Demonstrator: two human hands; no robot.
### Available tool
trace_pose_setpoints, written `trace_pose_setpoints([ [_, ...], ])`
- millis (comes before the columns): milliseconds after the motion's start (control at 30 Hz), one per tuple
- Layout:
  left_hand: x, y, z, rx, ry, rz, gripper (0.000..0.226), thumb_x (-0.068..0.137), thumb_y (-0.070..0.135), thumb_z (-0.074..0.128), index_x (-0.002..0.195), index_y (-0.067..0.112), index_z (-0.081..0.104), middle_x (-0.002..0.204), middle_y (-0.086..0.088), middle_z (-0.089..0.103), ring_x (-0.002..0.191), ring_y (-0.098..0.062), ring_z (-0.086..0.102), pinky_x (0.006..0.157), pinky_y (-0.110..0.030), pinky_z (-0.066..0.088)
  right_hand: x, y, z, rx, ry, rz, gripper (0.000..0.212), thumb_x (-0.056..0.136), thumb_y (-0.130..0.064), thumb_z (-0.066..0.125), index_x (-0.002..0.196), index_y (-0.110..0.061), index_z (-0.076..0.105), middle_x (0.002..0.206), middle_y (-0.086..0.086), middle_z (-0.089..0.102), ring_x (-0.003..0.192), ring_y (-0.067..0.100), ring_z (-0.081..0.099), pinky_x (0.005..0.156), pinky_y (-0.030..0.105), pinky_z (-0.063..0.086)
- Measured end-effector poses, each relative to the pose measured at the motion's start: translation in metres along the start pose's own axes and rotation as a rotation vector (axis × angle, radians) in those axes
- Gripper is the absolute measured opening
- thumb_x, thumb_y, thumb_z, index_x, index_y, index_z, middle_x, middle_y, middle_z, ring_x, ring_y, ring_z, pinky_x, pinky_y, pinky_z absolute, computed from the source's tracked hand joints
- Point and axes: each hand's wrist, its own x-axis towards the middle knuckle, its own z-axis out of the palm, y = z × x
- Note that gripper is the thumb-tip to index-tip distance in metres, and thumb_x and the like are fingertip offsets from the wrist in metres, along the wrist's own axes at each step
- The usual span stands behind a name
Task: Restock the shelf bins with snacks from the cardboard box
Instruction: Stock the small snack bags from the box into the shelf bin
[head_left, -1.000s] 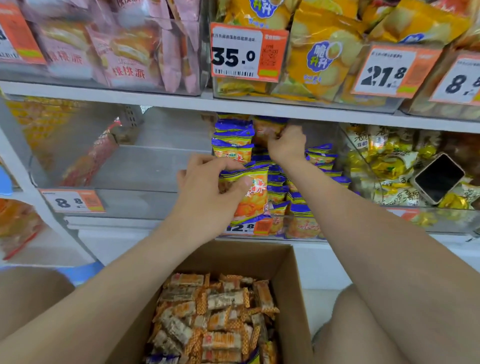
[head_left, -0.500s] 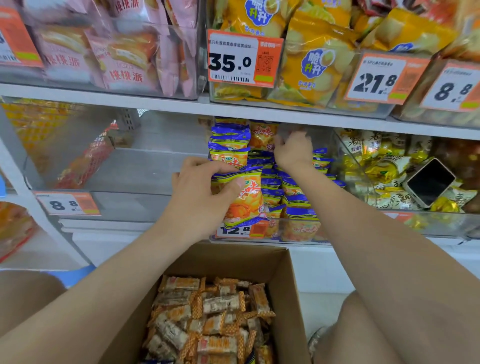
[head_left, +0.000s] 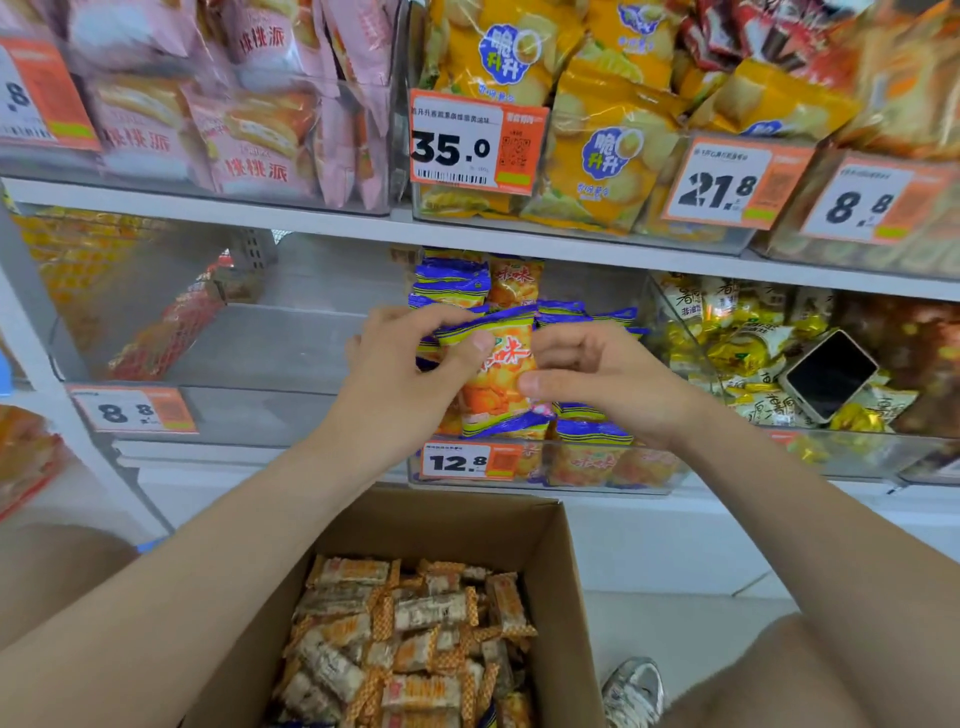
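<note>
Centre frame | snack packet (head_left: 498, 379) pinched by left hand (head_left: 400, 384) in front of bin (head_left: 571, 467) | right hand (head_left: 608, 379) drawn back from the stack, loosely curled, thumb touching packet, grip cannot be told | packet not yet placed; handover or straightening judged next

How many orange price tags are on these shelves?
6. Upper shelf: cut-off tag far left, 35.0 tag, 21.8 tag, right 8.8 tag. Lower shelf: left 8.8 tag, 12.8 tag. An orange sliver further right may be a seventh.
</note>
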Motion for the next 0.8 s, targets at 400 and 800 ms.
trace_pose_setpoints([
  [400,0.007,-0.017,0.02,0.337,-0.067,-0.063,0.091,0.087,0.031,0.076,0.157,0.02,0.02,0.145,-0.01,0.029,0.131,-0.035,0.034,0.109,-0.043,0.035,0.081,0.051,-0.024,-0.091,0.631,0.185,0.049,0.099,-0.018,0.071,0.141,0.002,0.055,0.115,0.011,0.07,0.092,0.019,0.071,0.092,0.036,0.058],
  [800,0.011,-0.021,0.021,0.35,-0.079,-0.045,0.08,0.09,0.035,0.076,0.151,0.022,0.027,0.146,-0.004,0.026,0.134,-0.028,0.032,0.1,-0.028,0.028,0.131,0.043,-0.008,-0.622,0.608,0.162,0.012,0.094,-0.013,0.057,0.086,-0.01,0.065,0.081,0.008,0.067,0.077,0.027,0.064,0.07,0.031,0.048],
])
